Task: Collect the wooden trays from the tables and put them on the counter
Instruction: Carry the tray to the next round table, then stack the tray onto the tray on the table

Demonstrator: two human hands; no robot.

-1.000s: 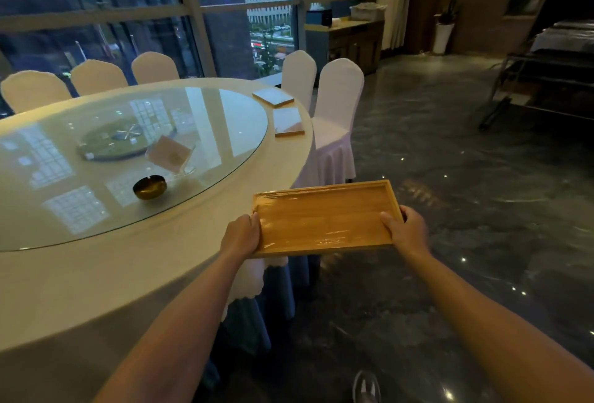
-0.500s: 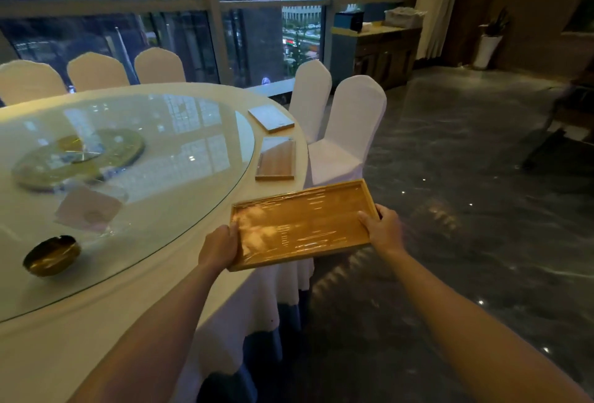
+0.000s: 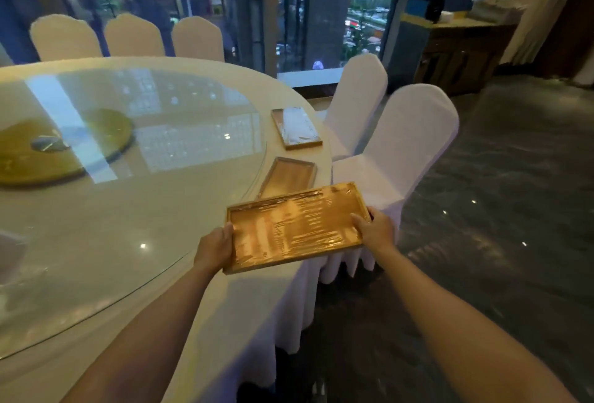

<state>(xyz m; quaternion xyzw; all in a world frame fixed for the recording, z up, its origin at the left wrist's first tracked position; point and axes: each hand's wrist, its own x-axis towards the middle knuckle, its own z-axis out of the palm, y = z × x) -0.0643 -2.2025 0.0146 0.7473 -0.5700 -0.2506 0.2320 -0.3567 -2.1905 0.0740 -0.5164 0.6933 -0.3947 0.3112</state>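
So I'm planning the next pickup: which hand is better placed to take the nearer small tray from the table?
Right, probably. The right hand grips the held tray at the end beside the nearer small tray; the left hand holds the end farther from it.

Dark glossy floor [image 3: 501, 209], white-covered chairs [image 3: 414, 145], tall windows [image 3: 160, 10] onto a dusk city, wooden sideboard [image 3: 463, 55].

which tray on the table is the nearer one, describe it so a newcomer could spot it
Start at the big round table and follow its right edge toward the two white-covered chairs. Two small trays lie there; the nearer tray sits just beyond the large held tray. Its wood is bare, while the farther tray looks glossy white.
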